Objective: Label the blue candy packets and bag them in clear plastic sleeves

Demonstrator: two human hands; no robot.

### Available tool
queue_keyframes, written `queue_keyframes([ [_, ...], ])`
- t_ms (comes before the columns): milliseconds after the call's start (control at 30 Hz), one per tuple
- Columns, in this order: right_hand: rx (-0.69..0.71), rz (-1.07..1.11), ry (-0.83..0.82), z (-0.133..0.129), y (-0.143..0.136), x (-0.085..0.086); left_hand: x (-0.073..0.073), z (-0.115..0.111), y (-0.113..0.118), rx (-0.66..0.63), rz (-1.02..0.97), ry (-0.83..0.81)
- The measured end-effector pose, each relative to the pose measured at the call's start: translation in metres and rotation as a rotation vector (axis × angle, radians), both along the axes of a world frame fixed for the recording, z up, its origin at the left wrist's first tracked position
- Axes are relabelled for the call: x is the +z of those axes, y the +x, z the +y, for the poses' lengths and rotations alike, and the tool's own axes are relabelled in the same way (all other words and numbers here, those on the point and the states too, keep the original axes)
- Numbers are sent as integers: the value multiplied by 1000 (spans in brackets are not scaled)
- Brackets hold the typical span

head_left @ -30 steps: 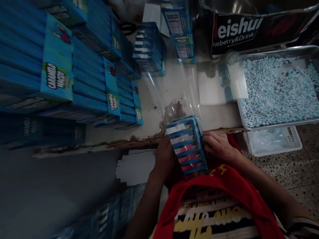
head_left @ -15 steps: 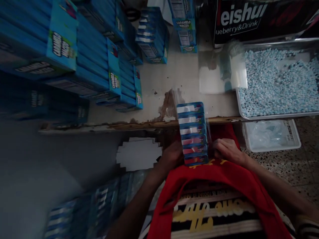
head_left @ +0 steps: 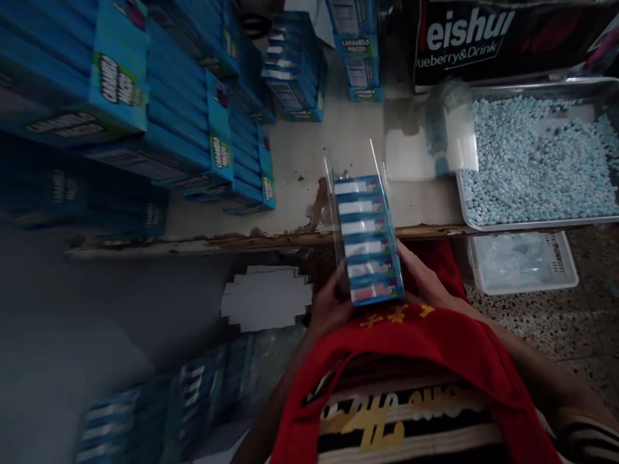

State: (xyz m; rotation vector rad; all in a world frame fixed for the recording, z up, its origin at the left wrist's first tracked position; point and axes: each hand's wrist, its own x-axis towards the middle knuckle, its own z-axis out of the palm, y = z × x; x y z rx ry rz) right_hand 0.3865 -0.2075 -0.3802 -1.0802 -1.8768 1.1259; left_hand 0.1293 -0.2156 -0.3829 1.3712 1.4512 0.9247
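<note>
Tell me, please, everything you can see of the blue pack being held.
The blue pack is six printed boxes in a row, panels mostly white, the nearest pinkish, in clear, plastic-looking wrap loose past the far end. It overlaps the counter edge in view, far end leaning left, held between left grip and right grip.

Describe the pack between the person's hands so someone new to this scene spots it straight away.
Find the table's worn front edge and follow it to the red apron. There, between the left hand and right hand, is a pack of blue boxes. Unlike the blue stacks on the table, it has a hand at each side and clear film reaching past its far end.
</note>
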Motion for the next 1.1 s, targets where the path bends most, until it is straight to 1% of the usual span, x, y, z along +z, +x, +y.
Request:
queue_keyframes([
  [67,-111,17,-28,17,-2,7,16,5,4,35,-25,-34],
  [133,-205,-12,-42,35,-1,13,27,12,6,116,53,7],
  [167,-232,-44,-36,41,0,15,29,15,7,161,104,49],
  [233,-244,-113,-22,49,1,16,28,23,7,205,171,135],
  [300,-220,-132,-25,49,-2,13,22,32,10,184,188,165],
  [367,-209,-104,-36,47,-9,7,16,41,14,142,160,122],
  [433,-238,-59,-60,45,-16,0,13,48,19,127,95,65],
  [500,-302,3,-97,44,-22,-5,16,51,24,143,31,50],
  [567,-382,75,-129,44,-26,-5,21,51,29,187,6,69],
  [633,-470,138,-140,44,-30,-2,25,48,35,245,-6,91],
  [700,-548,181,-133,44,-34,3,27,45,41,315,-32,116],
  [800,-637,185,-91,47,-36,7,20,43,46,381,-53,154],
  [867,-677,145,-63,50,-33,8,13,43,43,415,-9,165],
  [933,-642,98,-71,52,-25,10,7,43,37,439,78,163],
  [1000,-539,25,-74,49,-17,15,6,41,30,423,166,172],
  [1067,-461,-100,-6,46,-12,23,9,37,26,397,187,178],
  [1100,-448,-167,52,44,-12,27,11,35,26,398,163,162],
])
